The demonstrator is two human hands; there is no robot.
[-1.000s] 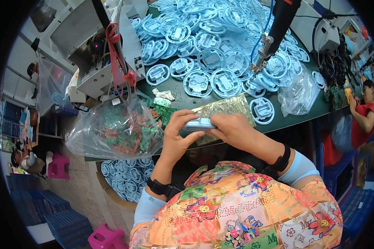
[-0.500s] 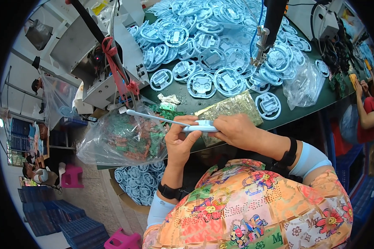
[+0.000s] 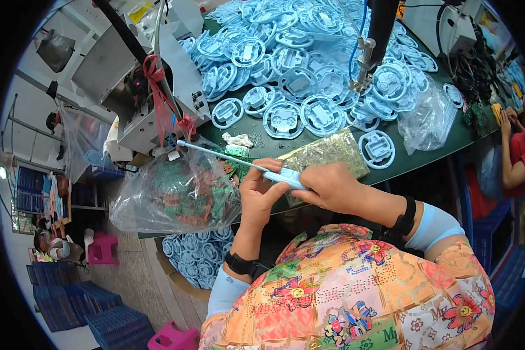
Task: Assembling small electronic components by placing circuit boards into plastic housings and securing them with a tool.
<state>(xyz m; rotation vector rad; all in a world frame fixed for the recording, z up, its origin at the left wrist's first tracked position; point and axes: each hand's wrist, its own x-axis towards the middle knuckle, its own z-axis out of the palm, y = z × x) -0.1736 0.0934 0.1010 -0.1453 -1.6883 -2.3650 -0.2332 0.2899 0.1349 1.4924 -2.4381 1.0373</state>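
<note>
— Over the near edge of the green bench (image 3: 437, 153), what are the hands doing?

— Both are on one tool. The right hand (image 3: 332, 188) has its fingers closed around the pale blue handle of a screwdriver (image 3: 256, 169). The left hand (image 3: 261, 192) pinches the same handle from below, just where the metal shaft begins.

— Which way does the shaft point?

— Up and to the person's left, with its tip above a clear plastic bag of green circuit boards (image 3: 178, 195) that hangs at the bench edge.

— What else is close?

— A flat packet of small greenish parts (image 3: 326, 153) lies just beyond the right hand. Farther back, a heap of light blue round plastic housings (image 3: 297, 76) covers much of the bench. A grey machine (image 3: 140, 87) with a red cord tied round it stands to the left. A powered driver (image 3: 374, 41) hangs down over the heap.

— Anyone else?

— Another person in red (image 3: 516, 151) sits at the right end of the bench.
</note>
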